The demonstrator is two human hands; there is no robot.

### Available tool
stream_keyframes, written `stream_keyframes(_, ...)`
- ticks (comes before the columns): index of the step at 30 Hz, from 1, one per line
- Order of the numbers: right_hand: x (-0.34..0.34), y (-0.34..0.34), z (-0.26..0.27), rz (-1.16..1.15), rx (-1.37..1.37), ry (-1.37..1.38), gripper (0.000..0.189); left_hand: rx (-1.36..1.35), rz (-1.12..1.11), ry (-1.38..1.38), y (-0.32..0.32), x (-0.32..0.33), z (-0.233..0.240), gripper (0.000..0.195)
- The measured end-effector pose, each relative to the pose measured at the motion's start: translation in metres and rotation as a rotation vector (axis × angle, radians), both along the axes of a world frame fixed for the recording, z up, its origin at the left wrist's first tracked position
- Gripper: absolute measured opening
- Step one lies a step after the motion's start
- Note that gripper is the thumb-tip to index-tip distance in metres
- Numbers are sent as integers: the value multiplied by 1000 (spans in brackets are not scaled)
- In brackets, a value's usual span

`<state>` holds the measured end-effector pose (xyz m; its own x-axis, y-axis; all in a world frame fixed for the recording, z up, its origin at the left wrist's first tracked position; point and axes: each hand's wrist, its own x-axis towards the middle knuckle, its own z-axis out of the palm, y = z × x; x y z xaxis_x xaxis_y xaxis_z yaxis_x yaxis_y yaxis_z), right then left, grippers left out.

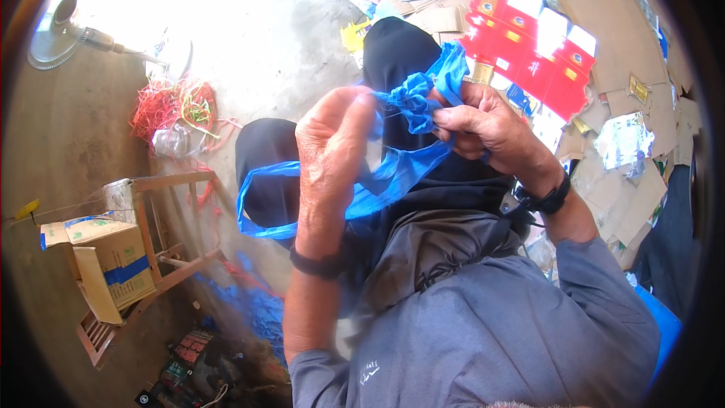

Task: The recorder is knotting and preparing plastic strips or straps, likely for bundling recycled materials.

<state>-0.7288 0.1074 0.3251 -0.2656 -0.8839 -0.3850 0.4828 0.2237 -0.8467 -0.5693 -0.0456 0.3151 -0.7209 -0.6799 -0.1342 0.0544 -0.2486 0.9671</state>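
Observation:
A long blue plastic strip (391, 178) is bunched and knotted between my two hands above my knees. My left hand (340, 130) pinches one part of it between thumb and fingers, at the left of the knot. On the knot's right side, my right hand (481, 122) grips the bunched part, with some fingers hidden behind it. One loop hangs below, passes behind my left wrist and lies over my left knee. A short end of the strip stands up above my right hand.
Flattened cardboard (612, 17) and a red printed carton (527, 45) cover the floor at right. At left are a fan (62, 39), tangled red twine (156, 107), a wooden chair (175, 181) and a cardboard box (122, 269). Blue plastic strips (255, 309) lie lower left.

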Motion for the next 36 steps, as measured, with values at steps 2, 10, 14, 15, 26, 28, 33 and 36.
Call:
stream_keyframes(2, -2, 3, 3, 2, 24, -44, 18, -23, 0, -16, -2, 2, 0, 16)
stream_keyframes(10, -17, 8, -1, -54, 23, -62, 14, -58, 33, -102, -6, 7, 6, 14)
stream_keyframes(14, -24, 11, 3, -76, 40, 32, 13, -52, 46, -44, -7, 10, 0, 13)
stream_keyframes(15, -25, 13, 3, -76, 41, 32, 13, -66, 35, -37, -8, 11, -1, 13)
stream_keyframes(26, -68, 37, -8, -137, 7, 95, 15, -130, 149, -74, -39, 39, -2, 7)
stream_keyframes(28, -78, 43, -11, -117, -12, 119, 15, -118, 177, -41, -51, 48, -4, 8)
stream_keyframes(33, -97, 50, -1, -376, 111, 241, 16, -136, 283, -12, -88, 75, 8, 11)
stream_keyframes(36, -119, 60, -4, -400, 114, 277, 17, -233, 295, -59, -103, 83, 15, 12)
